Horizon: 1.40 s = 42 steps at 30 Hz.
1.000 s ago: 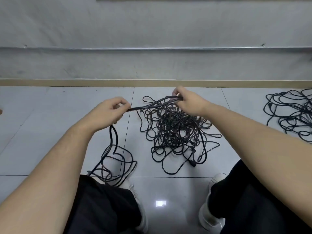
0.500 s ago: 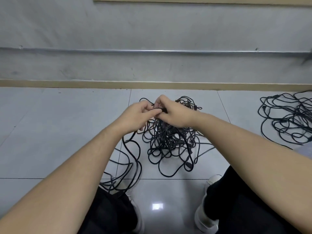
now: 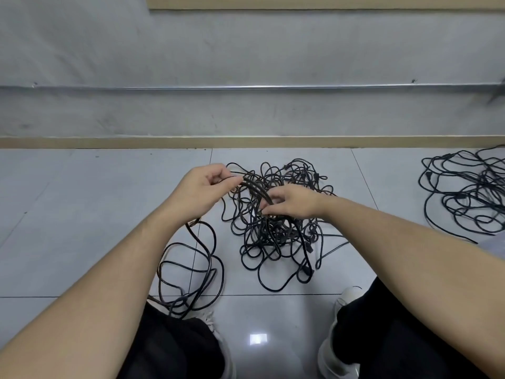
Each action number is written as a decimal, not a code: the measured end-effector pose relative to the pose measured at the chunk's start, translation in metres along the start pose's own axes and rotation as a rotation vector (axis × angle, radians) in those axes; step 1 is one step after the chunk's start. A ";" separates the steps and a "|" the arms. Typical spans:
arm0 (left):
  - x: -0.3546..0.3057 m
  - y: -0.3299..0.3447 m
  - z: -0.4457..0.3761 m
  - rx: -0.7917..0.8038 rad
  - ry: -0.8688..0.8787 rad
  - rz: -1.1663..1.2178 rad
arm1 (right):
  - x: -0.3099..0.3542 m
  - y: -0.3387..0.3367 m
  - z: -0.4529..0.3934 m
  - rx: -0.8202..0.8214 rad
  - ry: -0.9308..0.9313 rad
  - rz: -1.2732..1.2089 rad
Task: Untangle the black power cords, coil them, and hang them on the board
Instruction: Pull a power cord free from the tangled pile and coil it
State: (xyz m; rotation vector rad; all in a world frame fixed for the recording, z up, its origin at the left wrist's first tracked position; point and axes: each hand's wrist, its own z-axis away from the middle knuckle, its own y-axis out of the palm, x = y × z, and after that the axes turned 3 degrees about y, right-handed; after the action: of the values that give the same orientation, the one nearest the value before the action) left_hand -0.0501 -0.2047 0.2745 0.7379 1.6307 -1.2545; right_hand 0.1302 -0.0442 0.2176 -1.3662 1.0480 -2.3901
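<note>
Floor: pale grey glossy tiles (image 3: 82,214) with thin dark grout lines; a bright square glare spot (image 3: 258,338) sits on the near tile, between the two shoes.

Wall: grey, scuffed (image 3: 246,50) — a thin metal pipe (image 3: 246,88) runs horizontally across its full width. Tan baseboard (image 3: 246,142) where wall meets floor.

Clothing: black trousers (image 3: 169,348) at both lower corners; white shoes (image 3: 332,356) — toes point toward the wall.
</note>
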 end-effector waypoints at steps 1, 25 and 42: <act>0.004 -0.005 -0.001 0.021 -0.037 -0.006 | 0.001 -0.001 0.001 -0.016 0.008 -0.002; 0.014 0.018 -0.023 0.296 0.065 -0.799 | -0.010 0.014 -0.005 0.128 0.096 0.136; 0.012 0.008 -0.023 0.062 -0.191 -0.244 | -0.066 -0.036 0.008 -0.232 0.444 -0.701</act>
State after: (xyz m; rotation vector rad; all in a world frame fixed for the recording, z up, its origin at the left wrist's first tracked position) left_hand -0.0547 -0.1807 0.2617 0.4489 1.5637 -1.5064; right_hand 0.1797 0.0099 0.1992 -1.5002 1.1014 -3.2902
